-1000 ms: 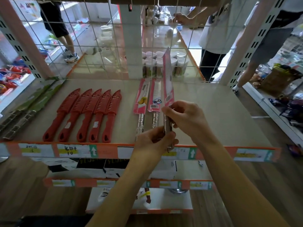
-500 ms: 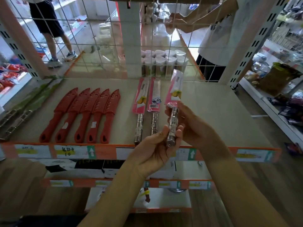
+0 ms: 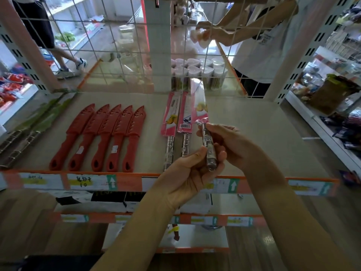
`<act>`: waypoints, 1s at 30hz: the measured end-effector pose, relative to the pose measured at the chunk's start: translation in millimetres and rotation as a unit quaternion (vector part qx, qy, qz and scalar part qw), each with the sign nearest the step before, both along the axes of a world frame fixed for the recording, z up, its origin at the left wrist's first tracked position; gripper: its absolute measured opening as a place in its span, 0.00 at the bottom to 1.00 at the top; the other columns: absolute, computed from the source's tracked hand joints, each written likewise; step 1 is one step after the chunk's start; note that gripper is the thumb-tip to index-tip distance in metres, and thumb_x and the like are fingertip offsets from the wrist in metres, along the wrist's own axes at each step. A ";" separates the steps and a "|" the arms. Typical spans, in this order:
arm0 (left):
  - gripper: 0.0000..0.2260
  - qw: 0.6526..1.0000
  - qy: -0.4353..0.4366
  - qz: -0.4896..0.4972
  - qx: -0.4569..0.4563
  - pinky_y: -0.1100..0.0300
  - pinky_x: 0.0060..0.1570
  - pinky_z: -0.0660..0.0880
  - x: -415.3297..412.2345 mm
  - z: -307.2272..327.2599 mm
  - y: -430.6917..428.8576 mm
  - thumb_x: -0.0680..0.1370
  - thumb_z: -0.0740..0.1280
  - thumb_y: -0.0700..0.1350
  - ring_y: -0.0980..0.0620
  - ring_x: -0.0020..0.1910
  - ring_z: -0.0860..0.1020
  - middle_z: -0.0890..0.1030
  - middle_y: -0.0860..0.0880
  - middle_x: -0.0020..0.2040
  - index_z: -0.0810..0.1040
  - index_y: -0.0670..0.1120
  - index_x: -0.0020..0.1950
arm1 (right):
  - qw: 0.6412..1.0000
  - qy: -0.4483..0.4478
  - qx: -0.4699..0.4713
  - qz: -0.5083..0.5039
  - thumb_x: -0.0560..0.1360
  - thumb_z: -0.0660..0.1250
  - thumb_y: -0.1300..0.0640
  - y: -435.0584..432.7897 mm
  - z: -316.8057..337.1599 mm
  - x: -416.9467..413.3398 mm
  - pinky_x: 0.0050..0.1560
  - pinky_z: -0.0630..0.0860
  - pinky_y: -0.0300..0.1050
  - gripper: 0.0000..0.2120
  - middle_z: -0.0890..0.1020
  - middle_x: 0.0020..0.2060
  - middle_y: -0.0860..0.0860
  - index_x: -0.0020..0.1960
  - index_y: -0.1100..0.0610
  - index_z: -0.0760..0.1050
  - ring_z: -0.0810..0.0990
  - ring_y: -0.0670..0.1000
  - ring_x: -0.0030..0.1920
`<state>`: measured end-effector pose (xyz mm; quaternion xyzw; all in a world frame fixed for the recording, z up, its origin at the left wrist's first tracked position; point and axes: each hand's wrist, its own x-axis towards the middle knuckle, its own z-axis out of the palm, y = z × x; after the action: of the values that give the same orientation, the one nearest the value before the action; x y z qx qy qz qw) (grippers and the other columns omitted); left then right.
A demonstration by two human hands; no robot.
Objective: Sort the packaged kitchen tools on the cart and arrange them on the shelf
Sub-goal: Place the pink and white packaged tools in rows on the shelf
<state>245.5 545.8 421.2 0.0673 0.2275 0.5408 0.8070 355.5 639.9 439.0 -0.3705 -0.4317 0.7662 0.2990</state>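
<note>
Two bare arms of one person, seen from the wearer's own head. The left forearm (image 3: 136, 227) comes in from the frame's 6 o'clock edge, slender, narrowing to the wrist and the left hand (image 3: 185, 178). The right forearm (image 3: 293, 212) comes in from 5 o'clock, looking broader near the edge, ending in the right hand (image 3: 232, 145). Both look smooth, with bare wrists and fingers

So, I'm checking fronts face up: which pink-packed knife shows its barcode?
The right knife of the two lying on the shelf; its left neighbour and the held one show fruit.
</note>
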 end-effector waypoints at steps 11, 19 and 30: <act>0.21 0.600 0.779 0.000 0.183 0.70 0.55 0.71 -8.2 13.5 -4.5 0.77 0.65 0.48 0.60 0.58 0.73 0.73 0.54 0.66 0.69 0.51 0.69 | 0.992 -0.121 0.048 0.004 0.75 0.63 0.65 16.4 -6.5 7.1 0.36 0.79 0.34 0.05 0.81 0.37 0.55 0.44 0.63 0.77 0.80 0.46 0.32; 0.21 0.442 0.862 -0.025 0.248 0.52 0.66 0.66 -0.1 8.7 -2.7 0.75 0.65 0.54 0.51 0.71 0.60 0.72 0.53 0.67 0.71 0.53 0.68 | 0.986 -0.161 0.036 -0.009 0.76 0.63 0.63 15.9 -16.8 8.4 0.33 0.78 0.34 0.07 0.79 0.36 0.55 0.46 0.66 0.77 0.77 0.48 0.33; 0.25 0.399 0.880 -0.078 0.245 0.47 0.68 0.63 1.3 2.2 -0.1 0.74 0.65 0.56 0.50 0.75 0.52 0.72 0.54 0.68 0.68 0.54 0.70 | 0.966 -0.242 0.079 -0.032 0.75 0.66 0.62 16.4 -19.2 3.8 0.40 0.77 0.41 0.08 0.78 0.36 0.57 0.48 0.67 0.78 0.76 0.51 0.35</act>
<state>246.8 545.8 423.4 0.7180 0.6638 0.1493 0.1470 359.3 656.3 419.8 -0.5340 -0.5386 0.6066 0.2385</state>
